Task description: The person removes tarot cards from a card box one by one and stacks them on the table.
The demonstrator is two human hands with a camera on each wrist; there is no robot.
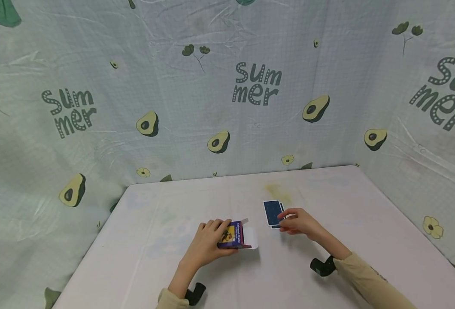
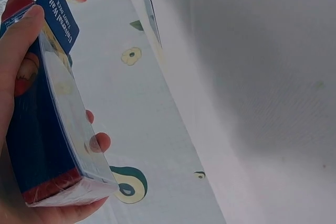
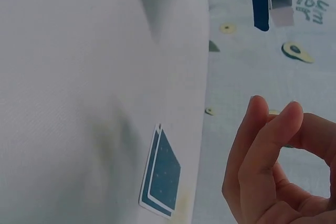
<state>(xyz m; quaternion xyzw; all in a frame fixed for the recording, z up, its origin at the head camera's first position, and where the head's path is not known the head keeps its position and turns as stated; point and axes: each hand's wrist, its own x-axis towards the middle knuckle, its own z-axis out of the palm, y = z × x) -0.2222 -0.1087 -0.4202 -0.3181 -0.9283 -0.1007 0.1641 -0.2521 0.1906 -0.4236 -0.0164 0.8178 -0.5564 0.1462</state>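
My left hand (image 1: 206,243) grips a blue tarot deck box (image 1: 231,235) above the table, its lid open and a pale flap (image 1: 251,237) sticking out to the right. In the left wrist view, the thumb lies along the box (image 2: 37,129) and fingertips (image 2: 101,141) show past its far side; "Universal Waite Tarot Deck" is printed on its raised flap (image 2: 56,14). Dark blue cards (image 1: 271,212) with white borders lie slightly offset on the table. Beside them, overlapping their right edge in the head view, my right hand (image 1: 302,224) hovers with loosely bent fingers and nothing in them.
A white-covered table (image 1: 165,214) spreads beneath both hands. Behind it and along the sides hangs a pale sheet (image 1: 189,103) printed with avocados and "summer". Black devices (image 1: 322,267) sit at both wrists, below beige sleeves (image 1: 370,281).
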